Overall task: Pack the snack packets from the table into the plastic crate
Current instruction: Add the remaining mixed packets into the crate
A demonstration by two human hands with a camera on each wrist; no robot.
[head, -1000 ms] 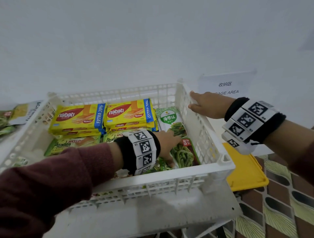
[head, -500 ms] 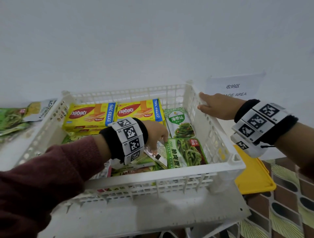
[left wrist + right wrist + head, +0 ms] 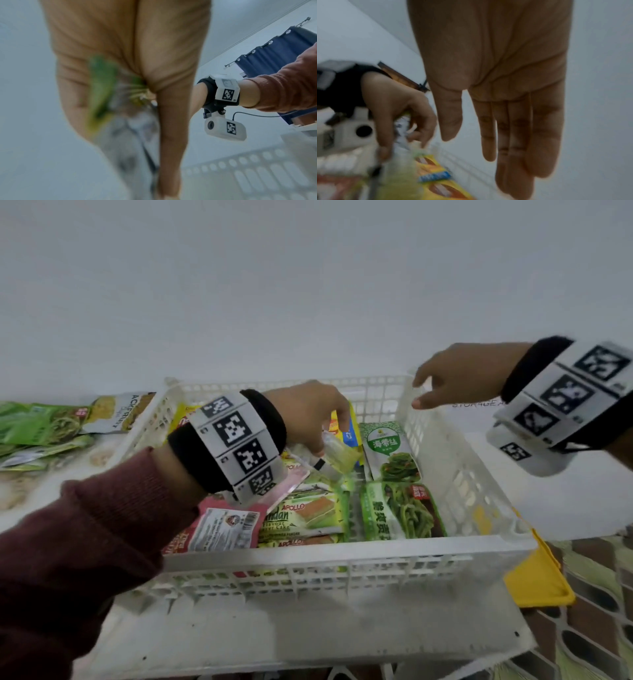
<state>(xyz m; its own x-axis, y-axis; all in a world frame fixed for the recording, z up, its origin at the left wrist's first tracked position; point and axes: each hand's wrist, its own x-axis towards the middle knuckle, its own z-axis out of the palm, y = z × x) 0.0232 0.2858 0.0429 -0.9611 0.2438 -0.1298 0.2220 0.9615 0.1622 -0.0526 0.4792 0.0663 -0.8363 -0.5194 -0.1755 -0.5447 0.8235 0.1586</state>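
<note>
The white plastic crate (image 3: 342,556) holds several snack packets: yellow wafer boxes (image 3: 344,426), green seaweed packs (image 3: 390,453), Apollo pandan cake packs (image 3: 305,518) and a red packet (image 3: 219,529). My left hand (image 3: 308,419) hovers above the crate's middle and pinches a pale green and silver packet (image 3: 337,455), lifted clear of the pile; the same packet (image 3: 109,102) shows blurred in the left wrist view. My right hand (image 3: 455,378) floats over the crate's far right corner, fingers (image 3: 513,135) straight, touching nothing.
More green and white packets (image 3: 61,422) lie on the white table left of the crate. A yellow lid (image 3: 537,580) sticks out under the crate's right side. A patterned floor (image 3: 596,611) shows at the right. A white wall stands close behind.
My left hand has risen out of the crate's front area with the pale green packet. My right hand has let go of the crate's right rim and lifted above it.
</note>
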